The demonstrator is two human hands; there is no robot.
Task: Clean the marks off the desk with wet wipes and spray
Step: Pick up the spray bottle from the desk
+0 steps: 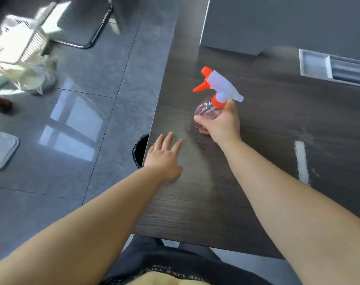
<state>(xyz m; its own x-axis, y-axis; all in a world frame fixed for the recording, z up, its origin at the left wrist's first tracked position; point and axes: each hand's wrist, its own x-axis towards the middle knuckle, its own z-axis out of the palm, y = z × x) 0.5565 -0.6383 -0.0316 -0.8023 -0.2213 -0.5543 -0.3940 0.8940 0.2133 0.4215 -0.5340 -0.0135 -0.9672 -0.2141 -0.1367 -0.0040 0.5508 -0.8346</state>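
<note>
A clear pink spray bottle [205,109] with a white head and orange trigger stands on the dark wood desk [267,124]. My right hand [222,122] wraps around its round body from the near side. My left hand [164,155] lies flat with fingers spread on the desk near its left edge, holding nothing. A white streak mark [301,159] runs along the desk to the right of my right arm, with a faint smudge around it. No wet wipes are in view.
A grey cable tray slot [331,67] is set into the desk at the far right, beside a grey partition [277,21]. A black bin [140,151] stands on the floor under the desk's left edge. White baskets [16,40] and a chair base [88,38] are on the tiled floor.
</note>
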